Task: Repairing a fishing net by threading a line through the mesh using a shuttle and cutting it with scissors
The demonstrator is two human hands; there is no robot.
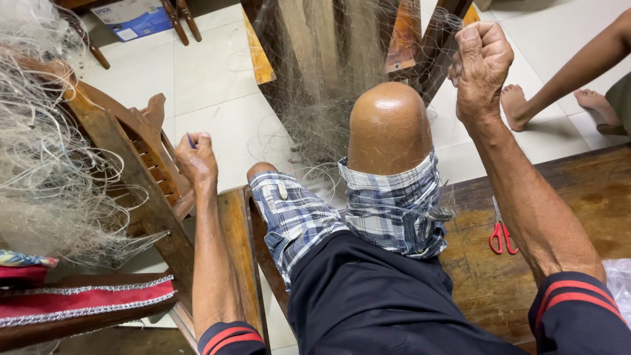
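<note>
the right hand (483, 62) is raised high, its grip closed in a fist around a gathered bunch of the fine fishing net (328, 85), which hangs down in front of the raised knee (388, 128) and drapes toward the white tiled floor (223, 85). the left hand (196, 161) is lower and out to the side, fingers pinched together on a small thin blue tool (190, 140) whose tip just shows above the knuckles; what kind of tool it is i cannot tell. thin threads run slackly from the net across the plaid shorts (388, 207).

beside the left hand stands a carved wooden chair (148, 158), and over its far side lies a big tangled heap of pale net and line (49, 158). below that sits a red cushion with silver trim (79, 299).

the person is seated on a dark wooden bench, a worn tabletop (578, 197) of sorts, and a pair of red-handled scissors (501, 230) lies on it just beside the right forearm. a bit of clear plastic (619, 283) shows at the right edge. beyond the fist, another person's bare feet (516, 105) rest on the tiles, and a blue and white box (131, 16) lies on the floor at the far side.
</note>
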